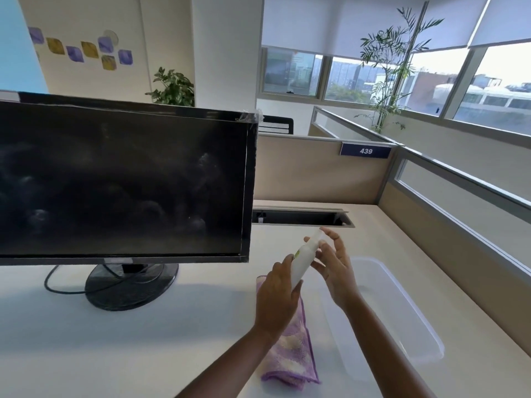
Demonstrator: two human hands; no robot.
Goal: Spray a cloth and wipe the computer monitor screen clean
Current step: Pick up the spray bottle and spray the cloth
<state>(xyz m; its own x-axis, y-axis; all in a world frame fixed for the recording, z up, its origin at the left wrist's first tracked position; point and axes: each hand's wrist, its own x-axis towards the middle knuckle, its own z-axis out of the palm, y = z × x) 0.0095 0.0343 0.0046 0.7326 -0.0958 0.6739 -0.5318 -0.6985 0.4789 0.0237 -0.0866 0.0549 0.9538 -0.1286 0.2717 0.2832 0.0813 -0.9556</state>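
Gripped bottle (304,261) round its body with left hand (277,295), tilted just above cloth (290,351), which lay flat on desk (143,354), likely so spray would land there. Pinched bottle's top with right hand (334,268), probably to uncap or aim. Smudged monitor (123,182) not yet wiped, well apart.

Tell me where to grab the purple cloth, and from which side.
Pinch the purple cloth at its near folded end, from above on the person's side: it lies flat on the desk, and its far end is hidden by the left hand holding the spray bottle.
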